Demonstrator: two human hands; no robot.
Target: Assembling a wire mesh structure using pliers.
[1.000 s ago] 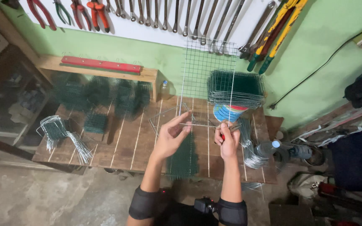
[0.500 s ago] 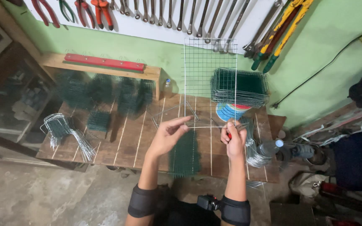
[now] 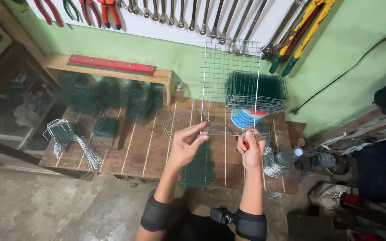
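Wire mesh panel (image 3: 231, 85) stands upright, pinched between left hand (image 3: 187, 145) and right hand (image 3: 251, 149).

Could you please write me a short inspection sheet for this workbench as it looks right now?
Surface: wooden slat table, worn, pale gaps between boards.
Job's things: upright bare wire mesh panel; red-handled pliers at its lower edge.
Clutter: stack of green mesh panels; green mesh cages; bent wire bundle; wire coil; plastic bottle.
Grippers: left hand pinches the panel's lower edge; right hand grips the pliers.
Cables: black cable running down the green wall.
Surroundings: wrenches, pliers and cutters hung on a white wall board; red level on a shelf.
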